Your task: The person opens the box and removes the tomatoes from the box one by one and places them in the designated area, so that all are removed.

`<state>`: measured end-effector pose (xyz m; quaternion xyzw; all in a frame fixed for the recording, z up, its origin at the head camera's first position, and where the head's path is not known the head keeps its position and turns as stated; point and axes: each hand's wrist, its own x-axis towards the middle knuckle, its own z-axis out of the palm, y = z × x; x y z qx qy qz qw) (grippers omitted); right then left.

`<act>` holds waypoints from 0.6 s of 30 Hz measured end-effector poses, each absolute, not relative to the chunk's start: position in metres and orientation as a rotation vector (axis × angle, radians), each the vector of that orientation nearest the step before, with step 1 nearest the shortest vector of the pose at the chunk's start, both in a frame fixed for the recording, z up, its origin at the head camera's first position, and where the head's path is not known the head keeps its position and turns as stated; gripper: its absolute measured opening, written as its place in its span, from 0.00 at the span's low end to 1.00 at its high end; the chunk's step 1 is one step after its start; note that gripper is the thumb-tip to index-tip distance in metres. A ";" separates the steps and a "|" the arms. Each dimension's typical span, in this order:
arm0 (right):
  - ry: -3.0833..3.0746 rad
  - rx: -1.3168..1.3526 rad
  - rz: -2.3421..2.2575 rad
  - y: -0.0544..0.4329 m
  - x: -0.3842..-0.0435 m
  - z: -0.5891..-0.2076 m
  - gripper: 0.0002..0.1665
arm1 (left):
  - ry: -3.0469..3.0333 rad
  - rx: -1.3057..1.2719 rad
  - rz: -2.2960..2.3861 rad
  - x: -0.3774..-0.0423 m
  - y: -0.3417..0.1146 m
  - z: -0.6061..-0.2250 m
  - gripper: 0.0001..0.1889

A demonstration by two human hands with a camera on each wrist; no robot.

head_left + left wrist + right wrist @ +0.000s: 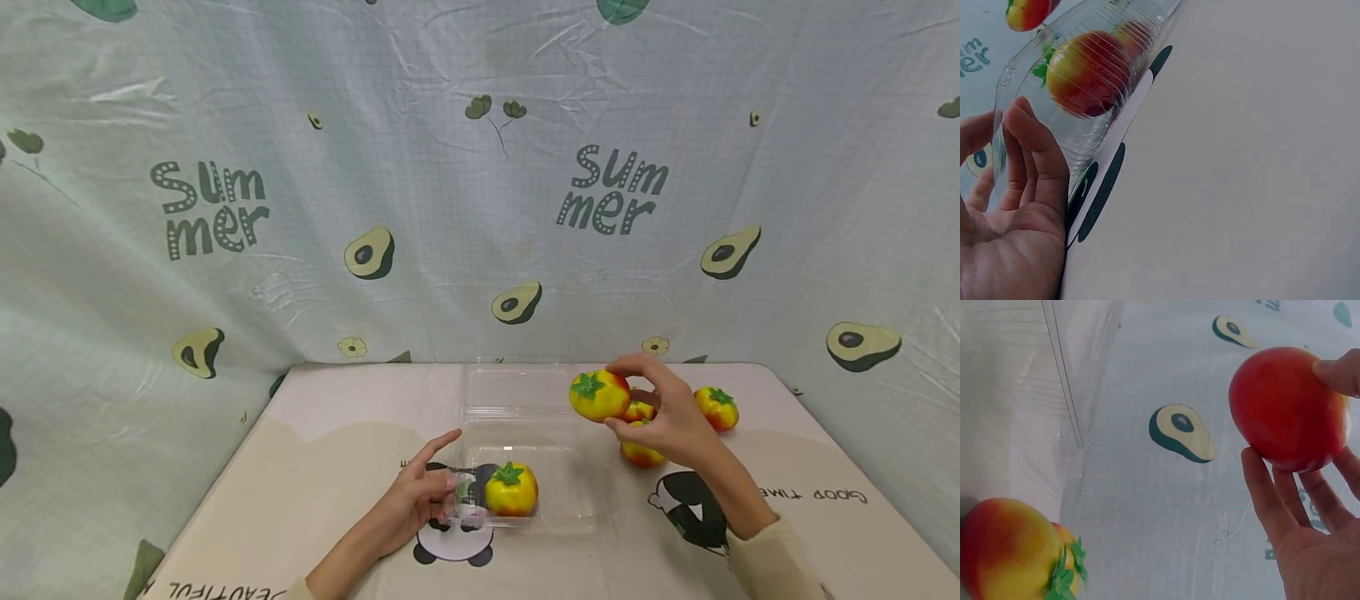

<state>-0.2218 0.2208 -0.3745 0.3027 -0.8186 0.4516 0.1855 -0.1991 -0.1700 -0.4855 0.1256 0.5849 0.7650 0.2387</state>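
Note:
My right hand [671, 412] grips a yellow-and-red tomato [598, 396] with a green leafy top, thumb on one side and fingers on the other. It is held up above the table, right of the clear plastic box [577, 521]. In the right wrist view the held tomato [1291, 409] shows its smooth red underside. My left hand [416, 500] pinches the left edge of the box, index finger stretched out. One tomato [512, 492] sits inside the box toward its left side. The left wrist view shows this tomato [1088, 74] through the ribbed wall.
The box's clear lid [517, 390] is folded back behind it. Behind and below my right hand lie two tomatoes, one nearer [642, 454] and one partly hidden [637, 410]. Another tomato [717, 408] lies farther right. A printed cloth curtain [442, 208] hangs behind the table.

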 end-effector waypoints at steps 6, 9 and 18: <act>-2.290 0.857 1.309 0.229 -0.219 -0.375 0.41 | 1.589 0.340 2.097 -0.199 -0.170 -0.486 0.38; -2.292 0.842 1.299 0.234 -0.218 -0.374 0.41 | 1.581 0.354 2.102 -0.199 -0.170 -0.487 0.38; -2.348 0.757 1.316 0.248 -0.218 -0.370 0.40 | 1.569 0.396 2.105 -0.200 -0.171 -0.488 0.40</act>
